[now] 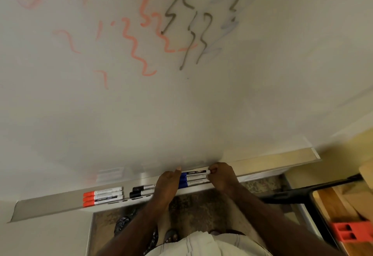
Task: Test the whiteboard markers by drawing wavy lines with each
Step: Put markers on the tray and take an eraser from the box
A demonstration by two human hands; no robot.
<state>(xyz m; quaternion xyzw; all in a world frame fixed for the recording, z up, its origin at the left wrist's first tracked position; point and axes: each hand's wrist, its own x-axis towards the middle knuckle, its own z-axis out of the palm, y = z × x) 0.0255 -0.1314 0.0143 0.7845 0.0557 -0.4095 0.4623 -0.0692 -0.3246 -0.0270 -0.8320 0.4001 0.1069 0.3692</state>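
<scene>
A whiteboard (181,104) fills the view, marked with red wavy lines (135,45) and dark wavy lines (203,33). Its metal tray (50,205) runs along the bottom edge. On the tray lie three red-capped markers (103,196), black-capped markers (141,191) and blue markers (193,181). The uppermost blue marker (194,173) is held at both ends. My left hand (168,185) grips its capped end. My right hand (221,177) pinches its other end.
A patterned rug (201,209) covers the floor under the tray, with my feet in sandals (171,235) on it. A black bar (302,193), wooden furniture (333,205) and a red plastic block (351,232) are at the lower right.
</scene>
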